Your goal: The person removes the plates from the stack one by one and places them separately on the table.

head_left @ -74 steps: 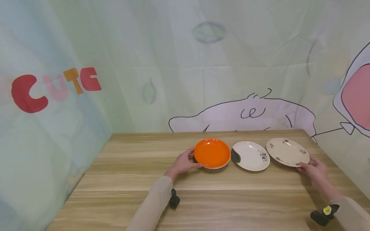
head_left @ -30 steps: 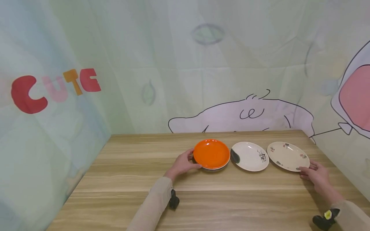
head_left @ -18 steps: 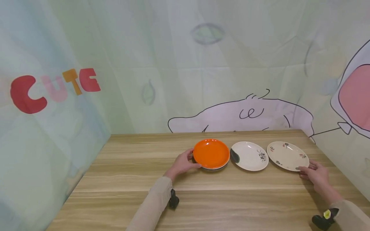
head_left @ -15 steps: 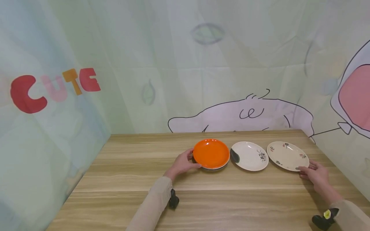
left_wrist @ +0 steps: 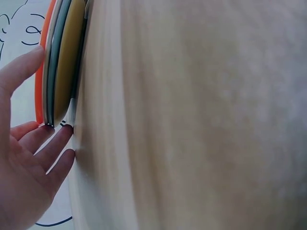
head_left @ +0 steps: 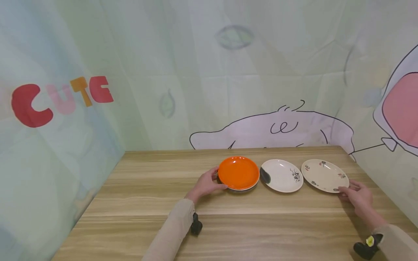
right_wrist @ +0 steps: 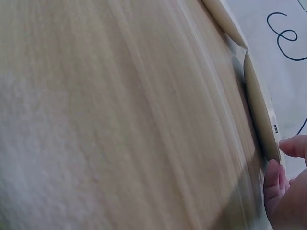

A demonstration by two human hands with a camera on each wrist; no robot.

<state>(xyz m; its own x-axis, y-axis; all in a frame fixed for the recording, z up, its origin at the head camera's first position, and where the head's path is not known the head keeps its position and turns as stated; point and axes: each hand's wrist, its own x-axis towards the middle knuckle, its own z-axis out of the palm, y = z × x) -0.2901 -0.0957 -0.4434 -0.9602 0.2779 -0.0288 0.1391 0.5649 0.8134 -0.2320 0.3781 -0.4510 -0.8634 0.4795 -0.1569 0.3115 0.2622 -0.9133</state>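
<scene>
Pinching cream patterned plate by rim in right hand, on bench right of white plate; touching orange-topped plate stack with loosely spread fingers of left hand.

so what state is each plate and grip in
glossy orange round plate, face up, on top
stack of round plates, directly under it
white round plate with dark patch, face up, not held
cream round plate with small motifs, face up, rim pinched
left grip, thumb and fingers at the stack's edge
right grip, pinching the cream plate's rim
</scene>
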